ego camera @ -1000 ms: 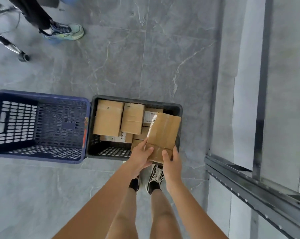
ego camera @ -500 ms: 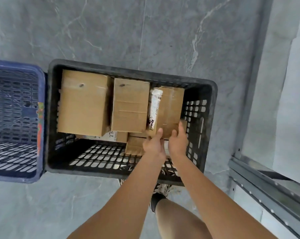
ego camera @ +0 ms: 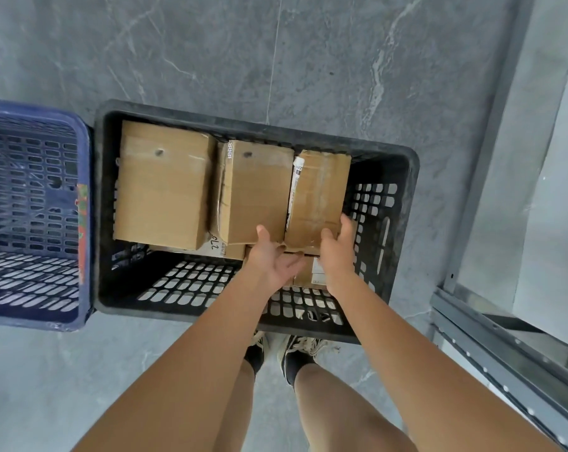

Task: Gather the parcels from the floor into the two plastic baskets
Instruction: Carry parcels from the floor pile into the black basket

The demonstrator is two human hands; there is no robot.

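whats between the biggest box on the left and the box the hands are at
One more cardboard box, standing in the black basket between the big box and the right-hand box; the head view shows it.

Bare arms and legs, black socks (ego camera: 255,357), black-and-white laced sneakers (ego camera: 304,345).

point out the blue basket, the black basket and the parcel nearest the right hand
blue basket (ego camera: 86,190), head view, on its right rim
black basket (ego camera: 406,230), head view, on its right wall
parcel (ego camera: 318,194), head view, on its top face
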